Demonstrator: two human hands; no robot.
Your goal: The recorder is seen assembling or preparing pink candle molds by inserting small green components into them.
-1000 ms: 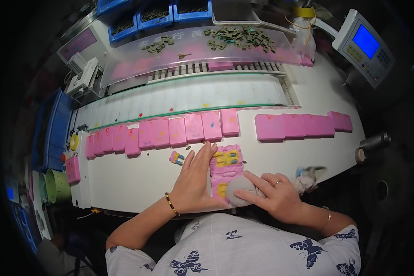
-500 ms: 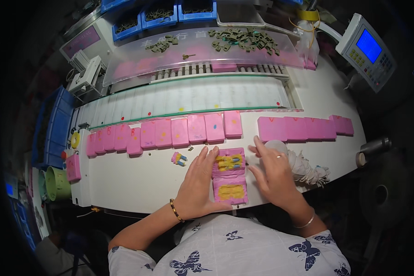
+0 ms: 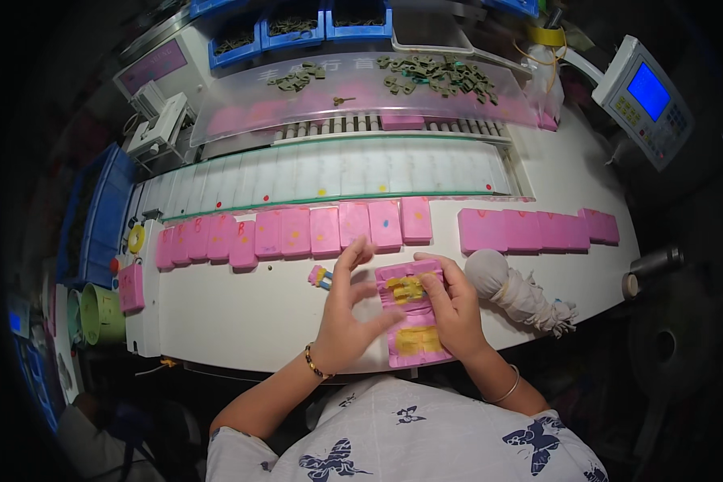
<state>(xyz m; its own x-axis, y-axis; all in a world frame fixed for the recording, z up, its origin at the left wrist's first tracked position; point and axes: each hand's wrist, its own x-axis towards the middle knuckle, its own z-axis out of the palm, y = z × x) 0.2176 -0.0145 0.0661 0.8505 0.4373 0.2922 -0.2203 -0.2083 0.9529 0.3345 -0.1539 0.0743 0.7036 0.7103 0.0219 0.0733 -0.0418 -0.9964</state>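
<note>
Changed since half a second ago is the place of both my hands: my right hand (image 3: 456,309) has come from beside to the soft-looking pink mould of two joined panels (image 3: 416,316), and my left hand (image 3: 345,309) has come away from its left edge.

From the head view, I take as landmark the long row of pink rectangular blocks (image 3: 296,233). My mould is on the near side of this row, by its right end. My right hand grasps the mould's right edge, with the thumb over the panel closer to the row and the fingers behind the edge. My left hand is loose, its fingers spread; whether its thumb touches the mould, I cannot tell. Nearer to me than the row lies a small pink, yellow and blue moulded piece (image 3: 321,277). Right of the row's end, and nearer to me, rests a white cloth bundle with a smooth round head (image 3: 525,297).

For a good grip, I think my thumb should press on the pink border and spare the yellow layer (image 3: 419,340). The mould looks flexible, so I judge that supporting also its left edge would keep both panels flat.
</note>
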